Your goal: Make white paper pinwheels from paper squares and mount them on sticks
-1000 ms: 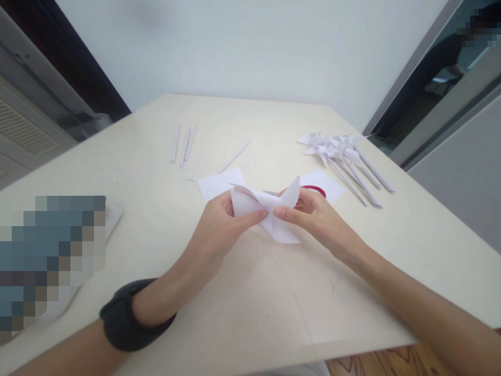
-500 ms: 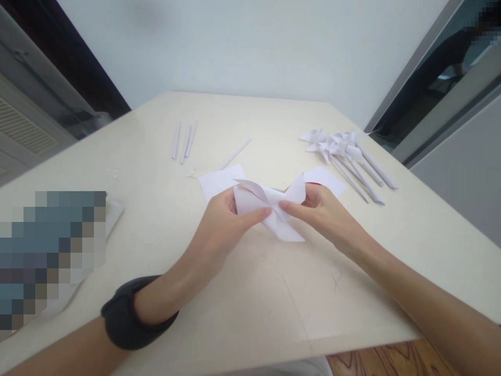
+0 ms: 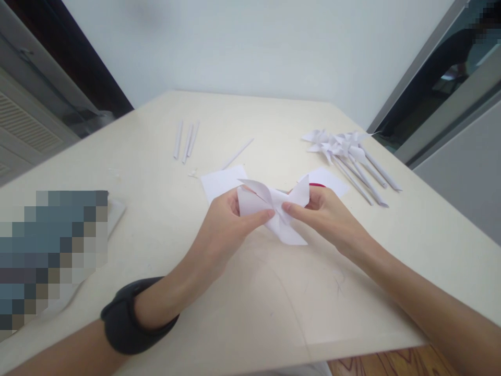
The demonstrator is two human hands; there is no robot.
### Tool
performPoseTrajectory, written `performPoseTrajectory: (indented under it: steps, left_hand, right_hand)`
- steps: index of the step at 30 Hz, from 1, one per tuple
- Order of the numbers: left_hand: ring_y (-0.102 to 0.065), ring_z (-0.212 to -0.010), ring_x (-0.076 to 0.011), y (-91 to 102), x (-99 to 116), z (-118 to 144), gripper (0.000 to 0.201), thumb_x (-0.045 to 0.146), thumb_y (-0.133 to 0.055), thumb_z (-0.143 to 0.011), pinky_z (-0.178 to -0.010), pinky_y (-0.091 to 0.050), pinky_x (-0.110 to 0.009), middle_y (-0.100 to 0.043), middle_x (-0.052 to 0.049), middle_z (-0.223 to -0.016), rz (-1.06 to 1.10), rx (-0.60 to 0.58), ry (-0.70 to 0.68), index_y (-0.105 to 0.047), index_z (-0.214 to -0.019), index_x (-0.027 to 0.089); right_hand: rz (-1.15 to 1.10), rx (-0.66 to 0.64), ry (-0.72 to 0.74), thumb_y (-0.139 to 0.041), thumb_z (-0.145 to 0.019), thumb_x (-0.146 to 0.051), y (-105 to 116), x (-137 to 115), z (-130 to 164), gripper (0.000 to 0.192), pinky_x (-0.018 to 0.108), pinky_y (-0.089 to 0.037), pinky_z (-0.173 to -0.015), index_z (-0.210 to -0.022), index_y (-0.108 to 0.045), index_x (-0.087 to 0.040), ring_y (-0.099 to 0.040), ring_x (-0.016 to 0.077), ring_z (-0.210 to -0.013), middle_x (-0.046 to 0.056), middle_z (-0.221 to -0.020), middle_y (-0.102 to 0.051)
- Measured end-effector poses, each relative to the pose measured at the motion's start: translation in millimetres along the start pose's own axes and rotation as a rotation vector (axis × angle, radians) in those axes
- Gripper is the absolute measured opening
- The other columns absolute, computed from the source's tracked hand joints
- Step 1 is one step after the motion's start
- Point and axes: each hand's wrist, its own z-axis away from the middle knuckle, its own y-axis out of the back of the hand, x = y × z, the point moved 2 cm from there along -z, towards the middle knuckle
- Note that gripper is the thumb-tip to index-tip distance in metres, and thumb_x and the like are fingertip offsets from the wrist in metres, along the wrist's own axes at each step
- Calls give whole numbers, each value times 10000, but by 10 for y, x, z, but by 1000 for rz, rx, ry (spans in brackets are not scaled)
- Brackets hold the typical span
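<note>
Between my hands, above the table, I hold a white paper pinwheel (image 3: 287,230) with its corners folded in to the middle. My left hand (image 3: 230,219), with a black band on its wrist, pinches it from the left, thumb pressed near the centre. From the other side my right hand (image 3: 323,211) grips it, its thumb also close to the centre. The fingers behind the paper are mostly hidden. Beyond the hands lie a flat white sheet (image 3: 223,180) and another paper piece (image 3: 327,177). Something red (image 3: 317,185) shows just behind my right hand, partly covered.
Several finished paper pinwheels (image 3: 332,143) on rolled sticks lie at the right of the table (image 3: 156,219). Three paper tubes (image 3: 188,143) rest at the back left, and a single thin stick (image 3: 238,153) near the middle. A blurred-out object (image 3: 50,250) sits at the left edge.
The view has shifted very slightly. Both hands keep the same pinch on the pinwheel, and nothing else has visibly moved.
</note>
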Motion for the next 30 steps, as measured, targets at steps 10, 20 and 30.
performPoseTrajectory:
  steps: [10,20,30]
  left_hand:
    - [-659,-921,-253,-9,-4,-17,267,380,-680,-740,-753,-525,-341,-709,-54,-949,47,10,2,-657,-939,203]
    - [-665,-911,-265,20,-13,-16,288,414,-684,-736,-710,-538,-329,-701,-56,-987,12,19,1,-640,-945,221]
    - [-674,-856,-241,3,-11,-2,259,386,-686,-745,-693,-537,-312,-716,-44,-958,50,25,-23,-659,-941,220]
  right_hand:
    - [-127,-61,-62,-599,-798,-437,25,9,-18,261,263,-404,-574,-800,-625,-177,-574,169,-687,33,-784,-629]
    - [-200,-169,-41,-660,-766,-314,-2,-30,2,231,285,-469,-695,-968,-639,-203,-631,211,-870,43,-956,-676]
    - [-221,-144,-85,-633,-780,-385,-24,-16,0,216,271,-456,-617,-844,-622,-179,-629,197,-797,52,-891,-672]
